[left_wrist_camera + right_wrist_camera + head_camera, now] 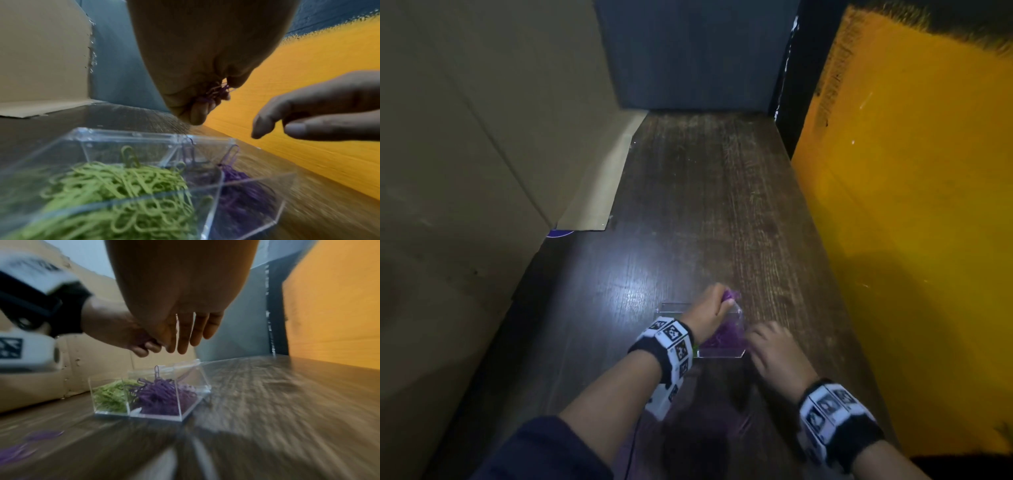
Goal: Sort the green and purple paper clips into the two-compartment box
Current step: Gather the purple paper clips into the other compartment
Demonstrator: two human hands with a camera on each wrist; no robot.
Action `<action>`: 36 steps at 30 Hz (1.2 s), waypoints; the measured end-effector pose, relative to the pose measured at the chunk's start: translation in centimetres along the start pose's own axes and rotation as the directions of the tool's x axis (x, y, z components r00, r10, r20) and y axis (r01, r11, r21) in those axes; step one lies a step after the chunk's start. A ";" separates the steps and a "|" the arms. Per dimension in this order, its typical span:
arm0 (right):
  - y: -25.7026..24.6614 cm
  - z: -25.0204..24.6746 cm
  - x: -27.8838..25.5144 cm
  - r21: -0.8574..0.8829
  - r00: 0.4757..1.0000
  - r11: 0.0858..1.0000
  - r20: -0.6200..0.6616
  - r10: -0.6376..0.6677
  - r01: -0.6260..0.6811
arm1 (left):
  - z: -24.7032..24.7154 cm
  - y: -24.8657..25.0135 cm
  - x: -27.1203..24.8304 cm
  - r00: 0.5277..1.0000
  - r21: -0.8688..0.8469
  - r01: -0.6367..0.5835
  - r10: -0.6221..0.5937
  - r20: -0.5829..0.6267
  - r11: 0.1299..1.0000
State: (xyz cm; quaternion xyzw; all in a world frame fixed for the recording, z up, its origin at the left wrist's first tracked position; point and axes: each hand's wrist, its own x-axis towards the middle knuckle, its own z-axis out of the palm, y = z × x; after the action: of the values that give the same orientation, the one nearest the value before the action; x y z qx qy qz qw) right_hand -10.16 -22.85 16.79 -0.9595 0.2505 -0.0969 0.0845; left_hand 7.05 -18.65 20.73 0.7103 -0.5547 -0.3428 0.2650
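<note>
no readable text, brand or number anywhere. wristbands (671, 346) at lower centre of the head view carry black-and-white square marker patterns only, no letters. dark print on the yellow cardboard panel (835, 68) at upper right is too blurred to read.

This is looking like a makeshift recording booth set up on a piece of furniture rather than a lived-in room. A dark wood-grain table (698, 192) is running between improvised walls: plain brown cardboard (465, 137) is standing along the left, a bright yellow-orange board (914, 205) is closing off the right, and a dark blue-grey panel (695, 51) is blocking the far end. Dim light is glaring off the tabletop. Whether it is a home or a lab cannot be told.
</note>
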 end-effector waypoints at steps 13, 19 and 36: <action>-4.5 6.1 -9.8 0.007 0.947 0.990 0.291 0.132 -0.140 | 2.0 -2.5 -3.1 0.975 0.693 -0.214 0.107 0.195 0.689; -8.8 8.4 -10.6 -0.051 0.934 0.998 0.355 0.045 -0.029 | 3.3 -2.7 -4.0 0.959 0.767 -0.234 0.013 0.282 0.598; -8.9 6.5 -6.6 0.026 0.934 0.998 0.350 -0.070 0.064 | 0.3 -2.8 -5.9 0.974 0.570 -0.002 0.130 -0.184 0.822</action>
State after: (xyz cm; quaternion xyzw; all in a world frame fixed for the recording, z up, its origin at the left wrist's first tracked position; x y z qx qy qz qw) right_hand -10.19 -11.16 11.40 -0.9688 0.1979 0.0711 0.1314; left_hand 7.59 -12.21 19.59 0.7699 -0.6237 -0.0747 0.1125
